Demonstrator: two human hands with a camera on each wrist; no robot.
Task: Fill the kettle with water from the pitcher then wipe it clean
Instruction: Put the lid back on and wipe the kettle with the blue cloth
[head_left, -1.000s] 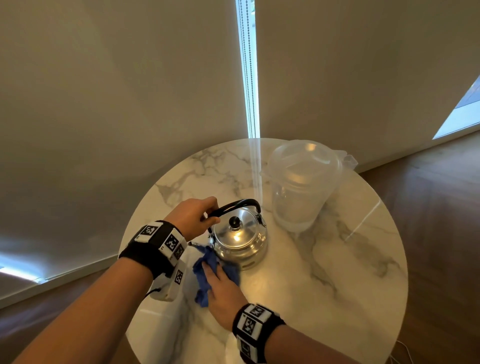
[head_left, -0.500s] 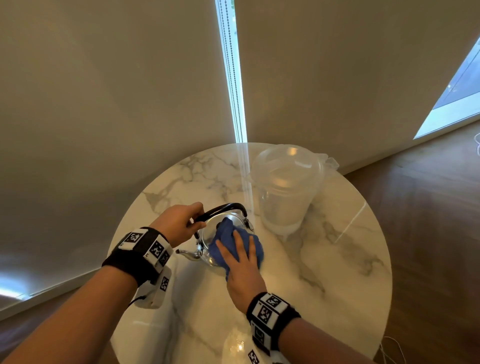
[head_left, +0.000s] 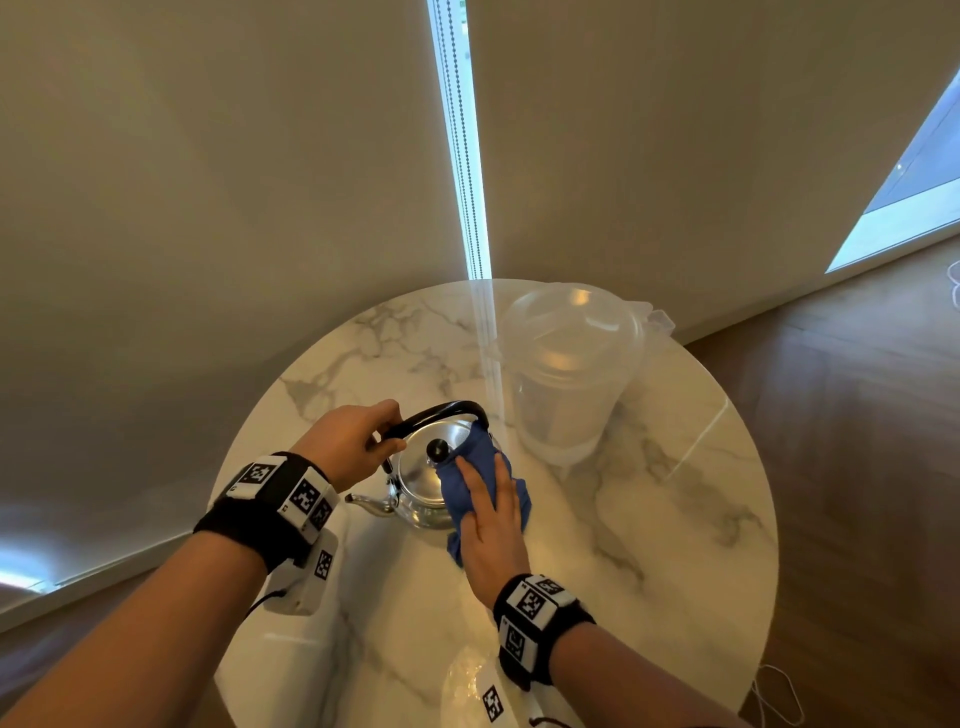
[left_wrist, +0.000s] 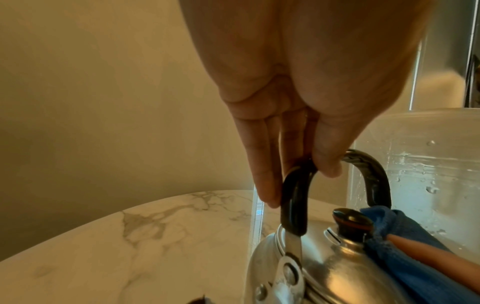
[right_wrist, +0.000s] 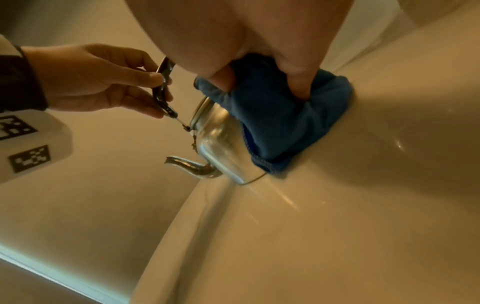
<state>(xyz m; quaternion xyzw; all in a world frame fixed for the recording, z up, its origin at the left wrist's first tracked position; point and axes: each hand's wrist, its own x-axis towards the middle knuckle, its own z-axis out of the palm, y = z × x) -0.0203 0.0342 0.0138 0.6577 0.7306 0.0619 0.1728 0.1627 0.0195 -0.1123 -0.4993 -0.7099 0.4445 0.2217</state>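
Note:
A shiny metal kettle (head_left: 418, 480) stands on the round marble table (head_left: 675, 519), lid on, spout pointing toward the left front. My left hand (head_left: 382, 434) grips its black arched handle (head_left: 441, 413); the left wrist view shows thumb and fingers (left_wrist: 265, 185) pinching the handle (left_wrist: 296, 201). My right hand (head_left: 491, 512) lies with straight fingers on a blue cloth (head_left: 462, 483) and presses it against the kettle's right side, beside the lid knob (head_left: 437, 448). The cloth (right_wrist: 280, 123) covers that flank of the kettle (right_wrist: 215, 144). A clear lidded pitcher (head_left: 566, 374) stands behind and to the right.
The pitcher wall (left_wrist: 428, 164) is close behind the kettle handle, wet with drops. Beige blinds (head_left: 208, 208) hang right behind the table's far edge. Wooden floor (head_left: 857, 415) lies to the right. Bare marble shows to the right and in front of the kettle.
My right hand carried the cloth from the table at the kettle's front, up over the lid, then onto its right side, uncovering the knob. The left hand kept its grip on the handle.

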